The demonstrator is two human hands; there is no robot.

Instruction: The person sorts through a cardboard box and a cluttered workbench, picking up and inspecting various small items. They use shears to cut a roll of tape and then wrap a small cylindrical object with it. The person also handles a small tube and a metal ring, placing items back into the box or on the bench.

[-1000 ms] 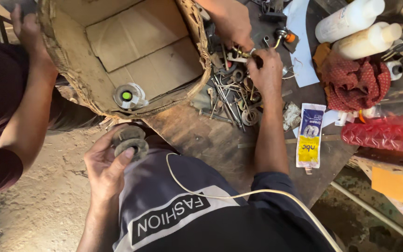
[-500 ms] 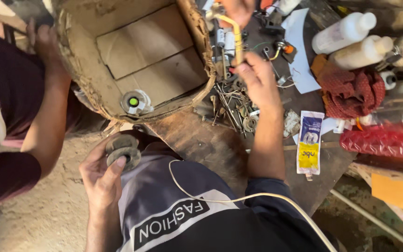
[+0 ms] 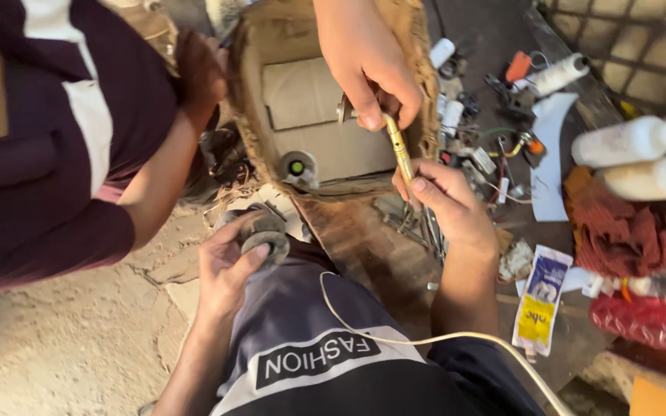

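Nearest: left hand sits over the person's lap, fingers curled round a grey round part, thumb pressed on its rim, held off the counter edge. Right hand is up at the counter, fingers pinched on the lower end of a slim brass rod tool. A second person's hand comes in from above and pinches the upper end of the same tool, so it reads as a handover step, both grips on. Long axis runs near-vertical in frame, tilted slightly, top end toward the worn basket, lower end toward the wearer. Next move, I'd judge, calls for one grip to let go cleanly without twisting the rod. Beyond that: loose metal bits on the counter, a red cloth, white bottles further right.
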